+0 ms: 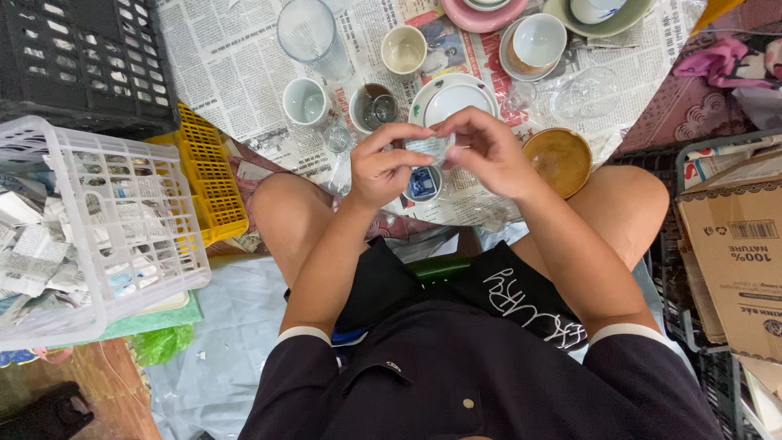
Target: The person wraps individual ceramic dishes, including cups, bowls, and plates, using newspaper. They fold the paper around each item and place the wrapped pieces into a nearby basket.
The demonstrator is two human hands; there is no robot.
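Note:
My left hand (pixel 387 167) and my right hand (pixel 489 155) are raised together over my knees. Both grip a small clear glass item (pixel 432 147) between the fingertips; its shape is mostly hidden by my fingers. Just below the hands sits a small cup with a blue pattern (pixel 423 184) on the newspaper (pixel 236 73). A brown wooden bowl (pixel 558 159) lies right of my right hand. A white saucer (pixel 452 94) is just beyond the hands.
Several cups, glasses and bowls stand on the newspaper: a white mug (pixel 305 102), a tall glass (pixel 309 33), a beige cup (pixel 403 49). White basket of wrapped paper (pixel 90 220) left, yellow crate (pixel 208 175), black crate (pixel 81 57), cardboard box (pixel 733 253) right.

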